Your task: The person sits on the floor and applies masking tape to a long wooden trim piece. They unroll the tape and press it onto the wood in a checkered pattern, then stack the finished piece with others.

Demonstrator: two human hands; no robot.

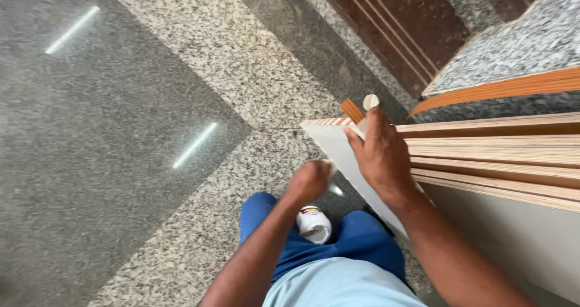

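Right hand [382, 156] lies open on the white board's [338, 147] edge; left hand [309, 182] closed around something small and pale; white tub [314, 224] between the knees.

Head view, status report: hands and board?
Right hand flat on the white board edge. Left hand closed on something small, unclear. White bottle on lap. Nothing blocking.

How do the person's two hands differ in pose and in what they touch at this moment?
The right hand lies spread, fingers extended, pressing on the end of the stacked boards; the left hand is curled into a closed grip around something small that cannot be made out. The right hand sits higher, on the boards; the left hangs lower beside the white board face, above a white bottle. Both are bare.
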